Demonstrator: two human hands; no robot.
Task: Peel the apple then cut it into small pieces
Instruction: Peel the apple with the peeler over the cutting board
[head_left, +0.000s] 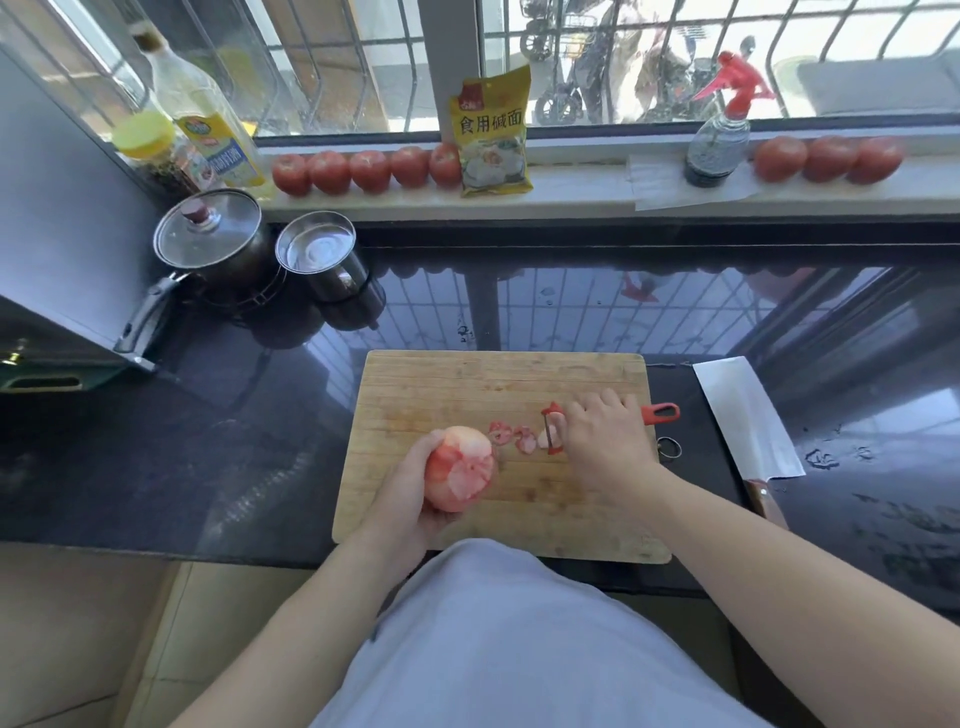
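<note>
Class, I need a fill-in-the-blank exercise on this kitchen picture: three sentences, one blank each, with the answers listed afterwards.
1. The left hand holds a partly peeled ____.
2. The right hand holds a red-handled ____ over the cutting board.
3. The cleaver lies on the counter to the ____ of the board.

Missing words: apple; peeler; right

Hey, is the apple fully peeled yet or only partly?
Partly peeled. The apple in the left hand shows pale bare patches between strips of red skin; its underside is hidden.
</note>
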